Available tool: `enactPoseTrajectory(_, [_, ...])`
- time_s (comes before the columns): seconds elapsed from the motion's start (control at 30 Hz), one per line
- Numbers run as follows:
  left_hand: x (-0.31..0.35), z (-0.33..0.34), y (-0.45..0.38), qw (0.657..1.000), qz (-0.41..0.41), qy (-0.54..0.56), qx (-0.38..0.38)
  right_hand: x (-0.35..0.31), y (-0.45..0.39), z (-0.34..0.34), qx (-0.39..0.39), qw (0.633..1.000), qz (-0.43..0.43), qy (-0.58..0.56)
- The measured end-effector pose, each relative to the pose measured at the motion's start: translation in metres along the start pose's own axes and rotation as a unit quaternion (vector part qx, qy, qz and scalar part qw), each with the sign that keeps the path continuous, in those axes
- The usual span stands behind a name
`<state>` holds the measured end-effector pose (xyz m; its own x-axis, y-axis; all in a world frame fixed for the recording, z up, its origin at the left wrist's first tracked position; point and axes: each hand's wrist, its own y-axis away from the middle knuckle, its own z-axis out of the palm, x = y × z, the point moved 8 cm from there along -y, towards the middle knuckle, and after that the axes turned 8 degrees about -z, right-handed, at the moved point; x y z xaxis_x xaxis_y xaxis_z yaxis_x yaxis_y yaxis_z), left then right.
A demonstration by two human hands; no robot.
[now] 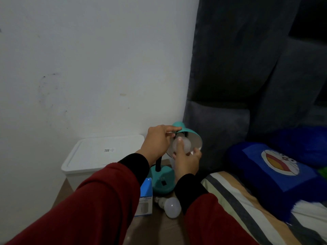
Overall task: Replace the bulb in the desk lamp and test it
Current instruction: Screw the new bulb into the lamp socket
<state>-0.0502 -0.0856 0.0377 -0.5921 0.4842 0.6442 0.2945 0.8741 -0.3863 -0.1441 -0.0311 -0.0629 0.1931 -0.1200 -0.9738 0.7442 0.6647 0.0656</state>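
Note:
A teal desk lamp stands on a brown bedside surface, its round base (161,181) near the bed and its shade (190,134) tilted toward me. My left hand (157,140) grips the shade's upper rim. Inside the shade sits a white bulb (184,145), unlit, and my right hand (186,160) has its fingers wrapped around it from below. A second white bulb (170,206) lies loose on the surface in front of the base.
A blue-and-white bulb box (146,197) lies left of the loose bulb. A white lidded bin (99,156) stands against the wall at left. A grey padded headboard (230,103) and a bed with a blue cartoon pillow (276,170) fill the right.

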Motion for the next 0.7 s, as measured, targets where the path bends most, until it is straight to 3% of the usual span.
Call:
enactPoseTrajectory(0.23, [0.0001,-0.0018,-0.0005,1.0,-0.001,-0.002,0.005,0.0012,-0.0034,-0.0004,-0.004,0.999,0.035,-0.018])
enactPoseTrajectory(0.7, [-0.0021,0.0013,-0.0009,1.0,-0.014,0.003,0.005,-0.005,-0.0053,-0.0072,-0.006,1.0,-0.003,0.018])
